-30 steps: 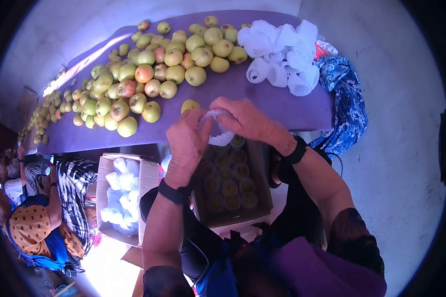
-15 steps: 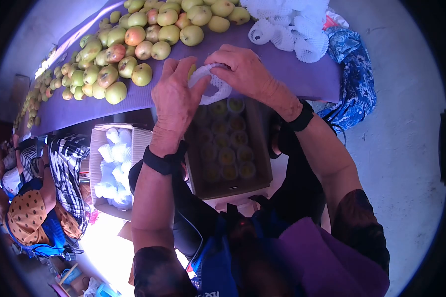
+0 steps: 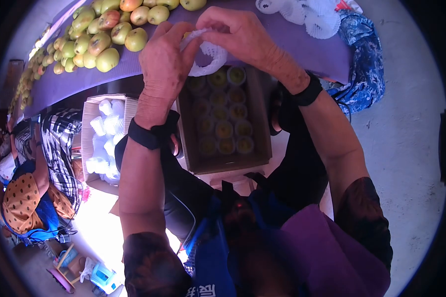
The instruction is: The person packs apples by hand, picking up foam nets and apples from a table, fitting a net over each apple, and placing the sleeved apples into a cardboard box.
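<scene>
A white foam net sleeve [image 3: 214,58] is stretched into a ring between my two hands, over the near edge of the table. My left hand [image 3: 167,62] grips its left side with thumb and fingers. A small yellowish patch, perhaps an apple, shows beside those fingers, mostly hidden. On the sleeve's upper rim, my right hand [image 3: 240,37] pinches with bent fingers. Just below the hands stands an open cardboard box [image 3: 183,143], holding rows of apples [image 3: 224,129] in foam sleeves. Loose green and reddish apples [image 3: 100,43] are heaped on the table to the left.
The purple-covered table [image 3: 302,54] spans the far side. More foam sleeves [image 3: 322,22] and a blue patterned cloth [image 3: 362,59] are at its right end. A carton of foam sleeves [image 3: 106,136] stands left of my legs. Another person [image 3: 25,193] sits farther left.
The whole view has shifted, so the table, boxes and hands appear higher in the picture. Both hands still hold the foam sleeve, which remains spread in a ring.
</scene>
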### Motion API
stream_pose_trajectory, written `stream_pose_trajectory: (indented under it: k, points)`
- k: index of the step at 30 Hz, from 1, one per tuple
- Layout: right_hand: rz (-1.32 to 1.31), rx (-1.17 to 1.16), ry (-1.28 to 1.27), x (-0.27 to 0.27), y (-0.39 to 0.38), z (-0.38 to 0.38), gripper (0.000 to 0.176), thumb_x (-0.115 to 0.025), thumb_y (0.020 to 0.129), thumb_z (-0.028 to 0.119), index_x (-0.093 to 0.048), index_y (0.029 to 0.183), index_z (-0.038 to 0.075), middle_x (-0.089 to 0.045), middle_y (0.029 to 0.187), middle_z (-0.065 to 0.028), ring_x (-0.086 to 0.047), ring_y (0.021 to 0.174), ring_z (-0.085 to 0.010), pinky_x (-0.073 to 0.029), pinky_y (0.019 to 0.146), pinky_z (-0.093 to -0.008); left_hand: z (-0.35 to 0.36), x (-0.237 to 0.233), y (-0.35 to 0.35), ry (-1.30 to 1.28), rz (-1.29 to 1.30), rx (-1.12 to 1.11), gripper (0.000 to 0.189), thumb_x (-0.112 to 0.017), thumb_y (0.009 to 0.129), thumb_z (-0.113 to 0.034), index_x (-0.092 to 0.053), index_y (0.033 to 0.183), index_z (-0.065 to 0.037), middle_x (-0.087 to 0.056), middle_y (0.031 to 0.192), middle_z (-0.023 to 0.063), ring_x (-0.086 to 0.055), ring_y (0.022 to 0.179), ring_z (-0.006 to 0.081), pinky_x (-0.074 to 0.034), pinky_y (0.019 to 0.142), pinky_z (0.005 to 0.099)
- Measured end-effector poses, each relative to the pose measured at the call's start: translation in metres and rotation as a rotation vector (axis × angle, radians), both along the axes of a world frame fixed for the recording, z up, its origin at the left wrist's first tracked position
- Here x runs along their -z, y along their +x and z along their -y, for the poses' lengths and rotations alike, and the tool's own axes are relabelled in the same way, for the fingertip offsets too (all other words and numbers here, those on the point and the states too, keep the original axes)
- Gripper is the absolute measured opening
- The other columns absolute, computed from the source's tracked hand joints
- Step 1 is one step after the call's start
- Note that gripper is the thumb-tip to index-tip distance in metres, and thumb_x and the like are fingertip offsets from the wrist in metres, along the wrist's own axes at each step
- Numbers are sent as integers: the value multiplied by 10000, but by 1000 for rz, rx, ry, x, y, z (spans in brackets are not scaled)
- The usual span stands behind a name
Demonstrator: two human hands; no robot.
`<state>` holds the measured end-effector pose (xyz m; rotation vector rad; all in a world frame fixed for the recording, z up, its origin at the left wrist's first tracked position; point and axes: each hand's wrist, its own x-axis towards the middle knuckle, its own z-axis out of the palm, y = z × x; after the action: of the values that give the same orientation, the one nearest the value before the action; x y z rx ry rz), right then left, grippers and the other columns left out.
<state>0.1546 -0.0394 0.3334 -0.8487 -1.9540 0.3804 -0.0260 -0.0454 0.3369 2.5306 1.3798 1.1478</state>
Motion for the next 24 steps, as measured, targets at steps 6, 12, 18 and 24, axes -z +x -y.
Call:
stream_pose_trajectory:
  k: [6, 12, 18, 24]
  points:
    - [41, -29, -110, -3, 3, 9, 199, -636, 835, 128, -596, 996, 18, -643, 837, -112, -637, 777, -215, -508, 715, -316, 0, 1, -2, -55, 28, 87, 244, -713, 763, -162, -650, 988, -95, -629, 880, 112, -628, 776, 328, -492, 640, 405]
    - [-3, -45, -116, -4, -6, 14, 193, -635, 810, 113, -574, 971, 25, -634, 827, -164, -644, 801, -326, -507, 683, -371, 12, -8, -13, -216, 34, 164, 247, -723, 773, -111, -647, 987, -13, -625, 793, 135, -595, 675, 250, -474, 634, 329]
    - [113, -93, -104, 2, -17, 25, 223, -631, 766, 69, -538, 967, 48, -605, 887, -141, -611, 872, -354, -489, 726, -431, 21, -9, -28, -328, 26, 147, 206, -674, 778, -90, -655, 982, -72, -649, 840, 162, -627, 774, 371, -497, 652, 413]
    - [223, -64, -253, -9, -20, 28, 267, -660, 795, 89, -582, 1047, 47, -623, 905, -124, -634, 830, -239, -500, 730, -367, 23, -10, -49, -425, -173, 78, 197, -679, 753, -93, -657, 937, -27, -629, 735, 190, -630, 707, 367, -492, 633, 383]
